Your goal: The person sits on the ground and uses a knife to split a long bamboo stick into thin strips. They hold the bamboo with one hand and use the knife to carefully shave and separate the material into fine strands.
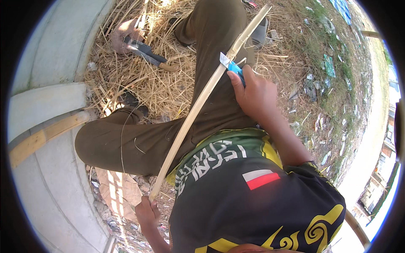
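Observation:
A long pale strip of split bamboo (195,110) runs slantwise across my lap, from low on the left to beyond my right knee. Its near end is pinched in the fingers of my left hand (147,213). My right hand (256,92) is closed round the blue handle of a utility knife (234,70). The knife's broad blade lies across the strip near its far part, and a thin curled shaving (241,61) stands up beside it.
Straw-like shavings (168,95) cover the ground ahead. Two large knives, one with a wooden handle (168,66), rest there by a rounded stone (122,37). A pale wall (55,46) with a wooden beam (50,137) rises on the left. Litter and grass lie to the right.

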A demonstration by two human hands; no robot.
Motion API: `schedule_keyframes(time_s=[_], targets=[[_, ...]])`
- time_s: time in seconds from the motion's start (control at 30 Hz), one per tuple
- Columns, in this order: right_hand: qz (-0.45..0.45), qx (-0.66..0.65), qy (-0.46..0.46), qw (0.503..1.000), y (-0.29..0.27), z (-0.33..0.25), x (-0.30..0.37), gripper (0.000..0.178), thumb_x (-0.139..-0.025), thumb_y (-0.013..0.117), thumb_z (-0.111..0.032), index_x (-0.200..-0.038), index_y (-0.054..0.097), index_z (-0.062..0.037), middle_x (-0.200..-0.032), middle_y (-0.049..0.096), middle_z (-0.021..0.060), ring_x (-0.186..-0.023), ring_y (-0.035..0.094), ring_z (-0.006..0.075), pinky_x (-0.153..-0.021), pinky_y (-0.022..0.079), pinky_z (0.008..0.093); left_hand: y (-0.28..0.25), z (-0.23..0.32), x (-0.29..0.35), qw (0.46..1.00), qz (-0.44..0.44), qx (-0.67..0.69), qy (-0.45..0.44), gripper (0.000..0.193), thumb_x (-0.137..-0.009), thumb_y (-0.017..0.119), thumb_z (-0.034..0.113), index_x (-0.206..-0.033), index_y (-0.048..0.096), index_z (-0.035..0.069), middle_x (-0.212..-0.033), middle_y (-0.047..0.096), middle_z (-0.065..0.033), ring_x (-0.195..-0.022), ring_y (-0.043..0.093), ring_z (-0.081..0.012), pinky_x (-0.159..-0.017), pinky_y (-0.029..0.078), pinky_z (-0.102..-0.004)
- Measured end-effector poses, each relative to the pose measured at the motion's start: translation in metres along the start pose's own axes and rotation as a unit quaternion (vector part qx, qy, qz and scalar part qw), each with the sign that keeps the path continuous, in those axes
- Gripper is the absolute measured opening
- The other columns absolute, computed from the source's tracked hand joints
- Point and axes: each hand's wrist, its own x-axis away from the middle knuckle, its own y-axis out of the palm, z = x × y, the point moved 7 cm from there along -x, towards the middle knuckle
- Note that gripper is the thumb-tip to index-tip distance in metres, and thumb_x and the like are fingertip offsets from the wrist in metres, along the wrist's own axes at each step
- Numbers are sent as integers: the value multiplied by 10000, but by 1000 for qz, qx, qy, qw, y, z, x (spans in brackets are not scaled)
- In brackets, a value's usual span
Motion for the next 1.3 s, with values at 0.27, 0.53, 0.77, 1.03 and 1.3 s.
schedule_keyframes(time_s=[0.27,0.53,0.77,1.03,1.3], targets=[[-1,-37,22,999,1,10,-5,488,-1027,538,-496,-764,521,-85,-497,540,118,-446,593,352,-424,443,464,-17,-1,-31,999,14,-19,31,262,-983,550,243,-879,501,8,-625,543,-215,-598,577,-452,-557,430,-526],[-46,-74,6,996,1,2,-13,501,-1038,517,-495,-777,526,-67,-515,533,132,-474,589,368,-465,442,481,-32,125,-92,993,32,-67,90,309,-1016,579,296,-893,471,34,-689,600,-185,-560,603,-402,-506,462,-477],[-63,-99,-13,993,2,-6,-20,488,-1033,530,-483,-780,514,-66,-523,549,143,-491,599,389,-469,456,481,-40,221,-180,982,42,64,174,369,-1044,547,376,-937,449,37,-718,609,-199,-609,629,-421,-524,484,-494],[-101,-96,-79,987,-2,-25,-21,473,-1017,559,-482,-788,525,-69,-509,529,138,-487,594,387,-463,445,487,-35,227,-218,932,-100,291,193,386,-1100,450,374,-1015,519,3,-652,509,-134,-568,521,-236,-574,426,-372],[-131,-66,-146,978,-4,-42,-19,492,-1009,559,-507,-783,540,-70,-515,536,137,-492,594,380,-465,440,478,-29,216,-224,896,-109,378,206,419,-1105,436,415,-974,537,30,-699,485,22,-606,458,-67,-565,397,-263]])
